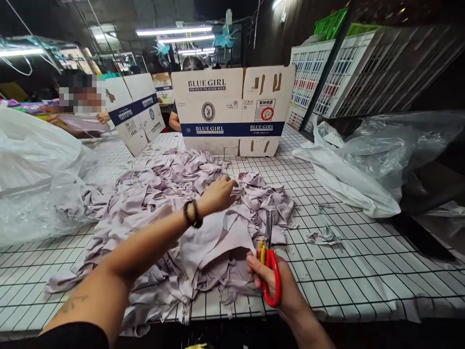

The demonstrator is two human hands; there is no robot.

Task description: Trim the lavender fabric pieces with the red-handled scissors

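Observation:
My left hand [219, 195], with a dark beaded bracelet at its wrist, reaches over a heap of pale lilac fabric pieces [156, 194]. Its fingers point right and are loosely bent, apart from one another as far as they show; the palm side is hidden. Near the front edge, my right hand [281, 281] is closed around scissors [273, 286] with red handles, their blades pointing away from me. The thumb and fingers of that same hand also pinch the corner of a lilac fabric piece [230, 237], which stretches leftward beneath my left forearm.
White-and-blue cartons [214, 109] stand at the back of the grid-patterned table [363, 271]. Clear plastic bags lie left [36, 169] and right [356, 165]. Small scraps [325, 237] and a dark flat object [417, 235] lie on the right. Crates [341, 72] are stacked behind. Co-workers sit beyond the cartons.

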